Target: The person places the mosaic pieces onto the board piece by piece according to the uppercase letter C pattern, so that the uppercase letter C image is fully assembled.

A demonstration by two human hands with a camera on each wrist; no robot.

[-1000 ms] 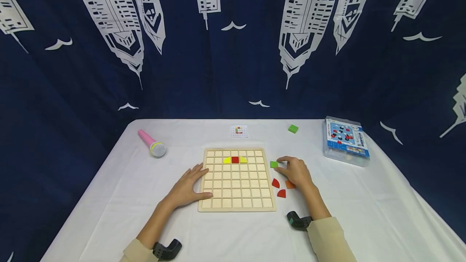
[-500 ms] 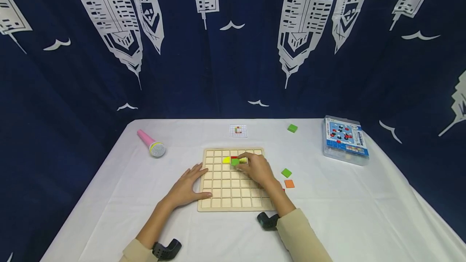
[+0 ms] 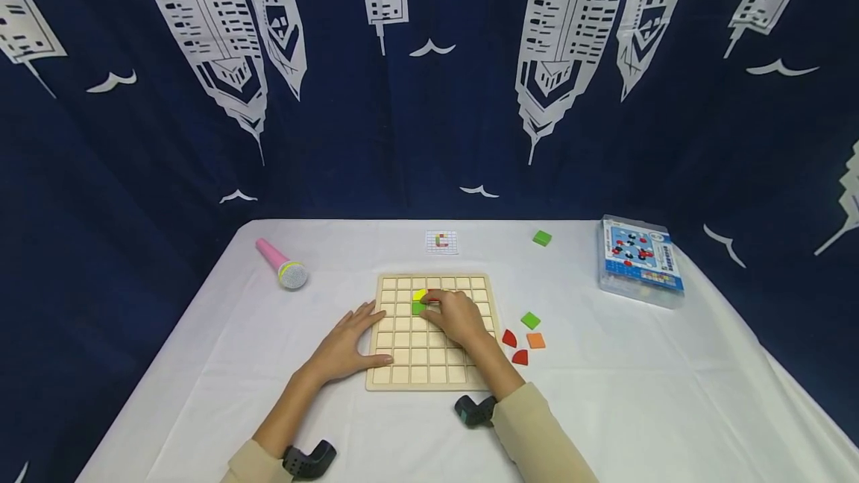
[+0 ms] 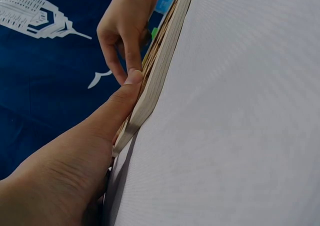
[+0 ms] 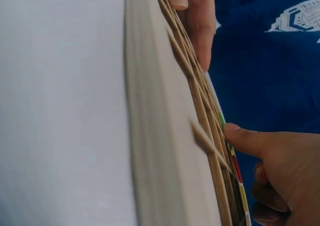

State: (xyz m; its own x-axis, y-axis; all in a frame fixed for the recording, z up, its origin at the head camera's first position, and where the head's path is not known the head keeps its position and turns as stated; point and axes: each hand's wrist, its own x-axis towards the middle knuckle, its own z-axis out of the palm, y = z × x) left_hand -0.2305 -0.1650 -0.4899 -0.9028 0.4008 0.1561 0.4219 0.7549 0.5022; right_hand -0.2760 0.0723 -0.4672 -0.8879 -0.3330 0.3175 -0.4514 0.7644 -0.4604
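A wooden grid board lies on the white table. My left hand rests along its left edge, fingers spread, with the thumb on the rim in the left wrist view. Over the board's upper part, my right hand pinches a green square tile between thumb and index finger. That tile sits at a cell just below a yellow tile. A red tile shows in the board in the right wrist view; in the head view my index finger mostly covers it.
Right of the board lie a green tile, an orange tile and two red quarter-round tiles. Farther back are another green piece, a small pattern card, a pink toy microphone and a plastic box.
My right hand has carried the green tile from beside the board leftward over the grid, past the red tile to below the left yellow one. My left hand has stayed put.
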